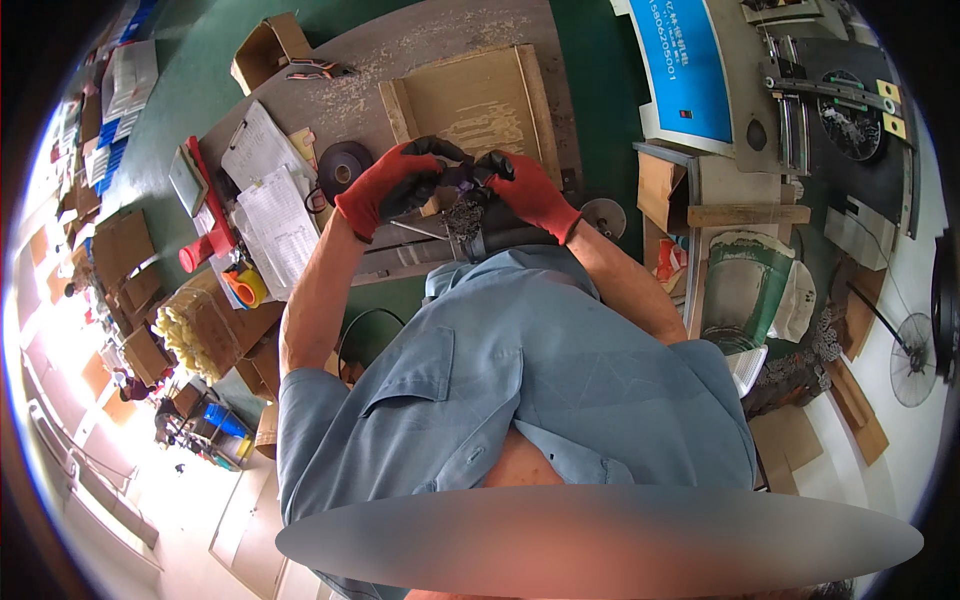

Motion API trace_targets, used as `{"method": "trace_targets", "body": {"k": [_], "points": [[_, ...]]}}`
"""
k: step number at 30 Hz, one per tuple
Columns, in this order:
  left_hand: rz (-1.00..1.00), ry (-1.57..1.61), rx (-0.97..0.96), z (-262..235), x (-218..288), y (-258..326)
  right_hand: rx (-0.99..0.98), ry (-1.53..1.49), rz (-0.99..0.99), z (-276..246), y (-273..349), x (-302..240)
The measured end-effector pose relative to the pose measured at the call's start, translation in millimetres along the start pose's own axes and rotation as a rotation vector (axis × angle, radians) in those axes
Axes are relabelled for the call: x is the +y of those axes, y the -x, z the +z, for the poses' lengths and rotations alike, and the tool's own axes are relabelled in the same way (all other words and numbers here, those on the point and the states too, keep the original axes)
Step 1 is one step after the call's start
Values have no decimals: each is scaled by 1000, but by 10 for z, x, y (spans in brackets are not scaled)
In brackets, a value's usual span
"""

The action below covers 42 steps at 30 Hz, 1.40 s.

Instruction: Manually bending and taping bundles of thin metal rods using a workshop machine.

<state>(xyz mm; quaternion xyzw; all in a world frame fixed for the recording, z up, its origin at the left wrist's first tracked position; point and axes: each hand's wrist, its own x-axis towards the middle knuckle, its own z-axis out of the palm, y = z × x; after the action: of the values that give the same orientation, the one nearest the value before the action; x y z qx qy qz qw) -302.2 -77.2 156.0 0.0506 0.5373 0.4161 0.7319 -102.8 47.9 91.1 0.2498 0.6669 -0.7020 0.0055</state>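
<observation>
Cluttered workbench (440,40), gloved left hand (395,185) and right hand (530,192) pinching small dark part (462,180)

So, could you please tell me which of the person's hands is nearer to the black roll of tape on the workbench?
Left. The left hand is just beside the black roll of tape; the right hand is farther away, beyond the left.

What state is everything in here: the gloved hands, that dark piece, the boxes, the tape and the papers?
Left hand: red-gloved, fingers closed on the small dark part.
Right hand: red-gloved, fingers closed on the same part.
Small dark part: held above the bench edge; details too small to tell.
Shallow cardboard tray: open, lying flat.
Small cardboard box: open, tipped.
Black tape roll: lying flat.
Clipboard papers: lying flat, clipped.
</observation>
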Motion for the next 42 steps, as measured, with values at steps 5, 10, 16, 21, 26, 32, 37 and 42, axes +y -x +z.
{"method": "trace_targets", "body": {"k": [5, 10, 16, 21, 26, 32, 37, 42], "points": [[-34, 145, 108, -155, -215, 191, 125, 414, -127, -101, -13, 323], [39, 226, 265, -233, -425, 433, 180, 552, -50, -157, 132, 584], [175, -9, 289, -156, -597, 509, 137, 616, -76, -178, 177, 704], [139, 103, 364, -115, -633, 517, 189, 721, -114, -201, 152, 750], [301, -201, 394, -142, -771, 466, 85, 773, -235, -277, 42, 703], [715, -1011, 702, 330, -1345, 266, -68, 759, -179, -171, 94, 753], [906, -698, 671, 775, -1288, -303, -84, 790, -136, -200, 173, 467], [940, -118, 790, 859, -1167, -400, 145, 999, -448, -332, 161, 85]]}}
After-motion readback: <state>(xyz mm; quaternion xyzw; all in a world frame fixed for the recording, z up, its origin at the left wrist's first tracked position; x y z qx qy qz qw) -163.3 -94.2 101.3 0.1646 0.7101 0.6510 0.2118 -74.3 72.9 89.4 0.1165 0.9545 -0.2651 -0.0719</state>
